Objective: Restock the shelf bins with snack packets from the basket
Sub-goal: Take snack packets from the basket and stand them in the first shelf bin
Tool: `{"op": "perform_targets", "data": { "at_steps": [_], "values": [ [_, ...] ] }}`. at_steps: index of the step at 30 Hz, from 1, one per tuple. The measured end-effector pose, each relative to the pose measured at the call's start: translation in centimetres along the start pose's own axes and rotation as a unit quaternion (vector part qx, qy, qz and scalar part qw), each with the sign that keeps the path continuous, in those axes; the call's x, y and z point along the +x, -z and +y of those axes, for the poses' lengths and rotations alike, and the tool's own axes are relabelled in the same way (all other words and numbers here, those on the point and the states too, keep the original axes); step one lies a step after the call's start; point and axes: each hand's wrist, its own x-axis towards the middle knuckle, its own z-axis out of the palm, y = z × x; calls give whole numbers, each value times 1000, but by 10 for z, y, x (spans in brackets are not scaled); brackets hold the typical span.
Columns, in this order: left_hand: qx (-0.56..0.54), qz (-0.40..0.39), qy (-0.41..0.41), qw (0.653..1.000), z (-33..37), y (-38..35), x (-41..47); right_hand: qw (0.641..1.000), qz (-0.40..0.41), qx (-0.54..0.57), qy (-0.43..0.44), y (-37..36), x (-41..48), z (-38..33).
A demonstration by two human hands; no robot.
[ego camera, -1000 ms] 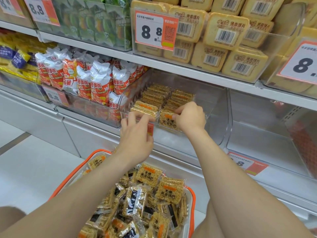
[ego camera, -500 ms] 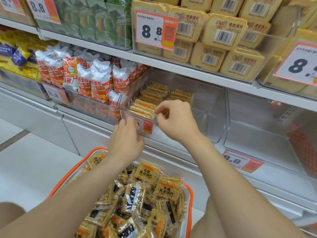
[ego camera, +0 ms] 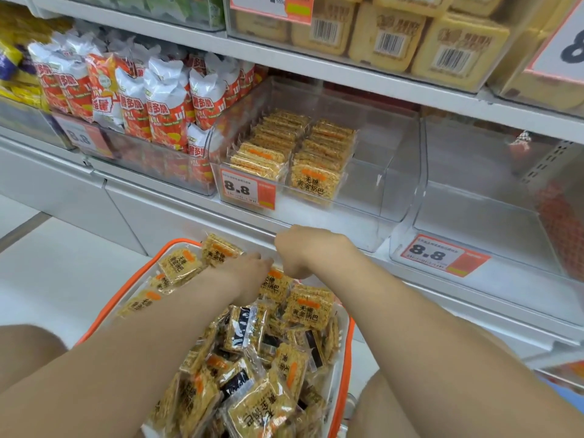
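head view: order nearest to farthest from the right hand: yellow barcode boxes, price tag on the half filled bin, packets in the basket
1. packets, in the basket just below the right hand
2. price tag, above on the bin front
3. yellow boxes, upper shelf

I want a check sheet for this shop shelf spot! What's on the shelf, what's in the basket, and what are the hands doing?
Surface: white shelf carrying clear bins.
Job's things: clear bin partly filled with two rows of snack packets; orange-rimmed basket below it, heaped with loose packets.
Clutter: nothing seen.
Hands: left hand and right hand both reach down at the basket's far end; grip cannot be told.
Cables: nothing seen.
Surroundings: neighbouring bin to the right, no packets showing; red-and-white bags left; yellow boxes above.
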Motion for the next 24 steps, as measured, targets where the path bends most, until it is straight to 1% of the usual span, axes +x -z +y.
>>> {"op": "perform_targets", "data": {
  "at_steps": [3, 6, 9, 15, 17, 21, 24],
  "values": [
    [81, 35, -9, 996, 5, 1, 5, 1000, -4, 22, 4, 1, 4, 7],
    [138, 14, -4, 990, 9, 0, 10, 999, -8, 32, 10, 1, 7, 12],
    [168, 3, 4, 986, 14, 0, 11, 999, -12, 42, 21, 3, 10, 15],
    [228, 56, 13, 972, 19, -1, 11, 998, -19, 57, 31, 3, 8, 16],
    [206, 49, 15, 977, 19, -1, 11, 998, -19, 52, 32, 3, 6, 16],
    [114, 39, 21, 993, 18, 6, 6, 998, -10, 57, 29, 5, 1, 20],
    [26, 70, 21, 997, 13, 19, 1, 997, 11, 73, 15, 9, -5, 26]
  ]
}}
